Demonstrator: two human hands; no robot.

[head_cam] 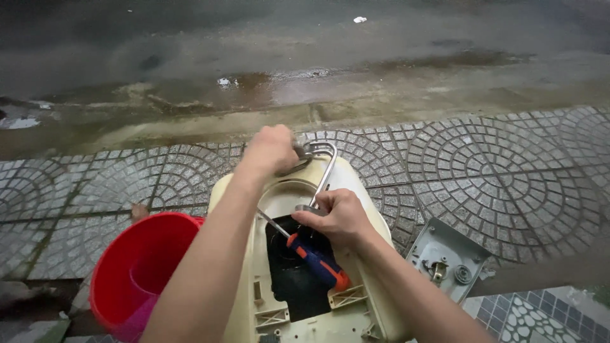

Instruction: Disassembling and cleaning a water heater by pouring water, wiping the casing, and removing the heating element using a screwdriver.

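**Both hands on the metal tube, casing open below**

Your left hand (272,149), center-top of frame, is closed in a fist round the bent end of a metal tube (324,166) — looks like a steadying grip so the loop can't swing. Your right hand (337,217), just below center, is closed too: fingers pinch the tube's lower end where it meets the casing, w/ a screwdriver (316,259) (blue-and-orange handle) tucked under the palm. Its shaft sticks out toward the left; handle lies over the dark opening. Probably kept there so it's ready w/o letting go of the tube.

The tube rises from a cream plastic casing (365,298), bottom center, lying on its back w/ a dark cavity exposed and the tube end right at its upper rim.

A red bucket (136,270) sits at lower left, touching or just beside the casing; can't tell which. A grey cover plate (448,257) lies inner side up at lower right, near but apart.

You're outdoors: patterned paving (508,171) in fan-shaped stones, damp-looking, then a wet road (305,57) w/ puddles across the top of frame. Light is dim.
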